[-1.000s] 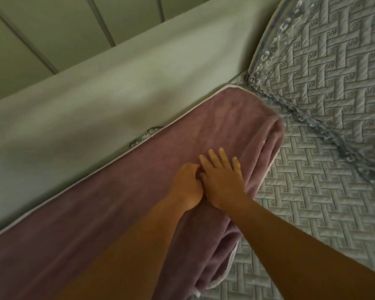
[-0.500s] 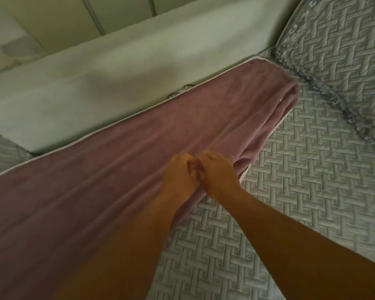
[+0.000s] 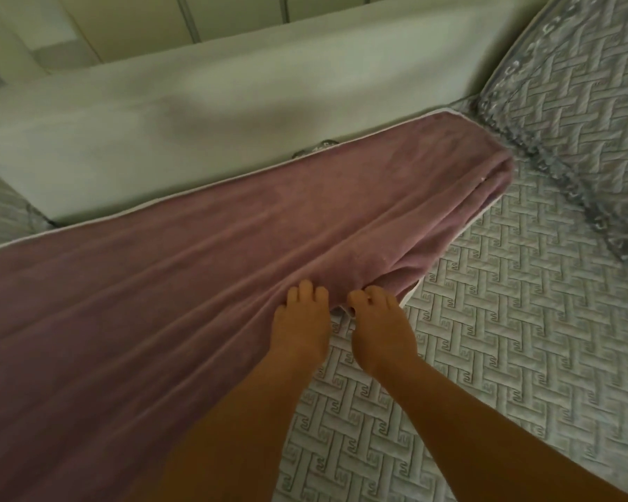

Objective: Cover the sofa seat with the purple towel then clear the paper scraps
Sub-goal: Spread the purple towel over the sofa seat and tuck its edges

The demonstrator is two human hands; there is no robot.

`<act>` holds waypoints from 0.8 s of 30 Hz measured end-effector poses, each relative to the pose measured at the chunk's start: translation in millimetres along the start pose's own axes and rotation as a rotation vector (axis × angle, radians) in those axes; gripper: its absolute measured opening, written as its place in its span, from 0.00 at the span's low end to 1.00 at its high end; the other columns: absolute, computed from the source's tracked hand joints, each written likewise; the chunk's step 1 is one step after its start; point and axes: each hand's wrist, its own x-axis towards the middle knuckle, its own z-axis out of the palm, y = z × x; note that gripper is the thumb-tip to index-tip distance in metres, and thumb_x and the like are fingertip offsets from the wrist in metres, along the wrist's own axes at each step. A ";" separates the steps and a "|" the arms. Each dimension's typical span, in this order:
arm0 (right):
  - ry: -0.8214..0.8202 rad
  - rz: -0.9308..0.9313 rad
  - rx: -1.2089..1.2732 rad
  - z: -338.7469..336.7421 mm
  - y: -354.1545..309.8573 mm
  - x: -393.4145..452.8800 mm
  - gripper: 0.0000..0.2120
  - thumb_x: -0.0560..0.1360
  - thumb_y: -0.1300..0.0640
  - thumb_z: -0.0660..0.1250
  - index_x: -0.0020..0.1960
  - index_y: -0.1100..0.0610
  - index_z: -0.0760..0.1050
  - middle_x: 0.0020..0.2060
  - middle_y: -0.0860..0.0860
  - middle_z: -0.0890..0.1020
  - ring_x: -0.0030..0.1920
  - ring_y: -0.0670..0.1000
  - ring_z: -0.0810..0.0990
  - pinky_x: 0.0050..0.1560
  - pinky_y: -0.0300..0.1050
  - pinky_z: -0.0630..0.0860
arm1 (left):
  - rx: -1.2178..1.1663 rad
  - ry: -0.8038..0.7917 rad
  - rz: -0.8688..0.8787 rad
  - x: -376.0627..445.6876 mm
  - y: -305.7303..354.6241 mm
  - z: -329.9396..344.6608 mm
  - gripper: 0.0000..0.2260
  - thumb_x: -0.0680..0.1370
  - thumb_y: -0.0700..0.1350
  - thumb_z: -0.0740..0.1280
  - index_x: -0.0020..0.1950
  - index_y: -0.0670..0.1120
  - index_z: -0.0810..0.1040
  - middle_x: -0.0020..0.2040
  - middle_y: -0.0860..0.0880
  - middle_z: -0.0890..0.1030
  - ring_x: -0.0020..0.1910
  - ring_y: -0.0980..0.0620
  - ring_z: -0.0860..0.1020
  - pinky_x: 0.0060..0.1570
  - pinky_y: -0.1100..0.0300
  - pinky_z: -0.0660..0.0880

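The purple towel [image 3: 182, 269] with a white hem lies along the sofa seat [image 3: 504, 320], spread at the left and bunched in long folds toward the far right corner. Both hands grip its near edge side by side. My left hand [image 3: 301, 324] has its fingers curled into the towel's folded edge. Just to the right of it, my right hand [image 3: 379, 331] pinches the same edge, where a bit of white hem shows between the hands. No paper scraps are in view.
The seat wears a grey quilted cover with a woven pattern. A pale backrest [image 3: 196, 132] runs behind the towel. A quilted, lace-trimmed cover drapes the armrest [image 3: 573, 88] at the right. Another quilted piece [image 3: 4, 219] shows at the far left.
Both hands have drawn the towel's near edge toward me across the seat. The right hand went from flat on the towel to gripping it. The hands have come slightly apart.
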 end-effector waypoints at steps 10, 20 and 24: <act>0.007 -0.026 -0.090 1.9 13.7 24.1 0.19 0.74 0.60 0.64 0.63 0.52 0.68 0.60 0.51 0.72 0.59 0.54 0.69 0.57 0.49 0.70 | -0.428 0.365 -0.228 52.7 -40.8 -64.2 0.03 0.78 0.41 0.59 0.49 0.47 0.71 0.54 0.44 0.71 0.39 0.45 0.71 0.39 0.54 0.66; -0.033 -0.057 -0.147 -42.7 33.8 43.0 0.11 0.70 0.54 0.70 0.52 0.51 0.79 0.58 0.49 0.76 0.60 0.53 0.71 0.61 0.49 0.68 | -0.267 0.190 -0.149 57.5 -14.3 -38.1 0.08 0.76 0.40 0.61 0.55 0.44 0.71 0.57 0.42 0.75 0.56 0.41 0.73 0.52 0.50 0.70; 0.098 0.044 -0.141 -49.2 49.4 36.7 0.12 0.76 0.59 0.59 0.49 0.52 0.81 0.53 0.51 0.80 0.57 0.54 0.72 0.58 0.49 0.70 | -0.143 0.354 -0.102 54.0 -18.8 -55.1 0.09 0.75 0.38 0.64 0.54 0.44 0.72 0.57 0.43 0.71 0.53 0.44 0.71 0.48 0.53 0.70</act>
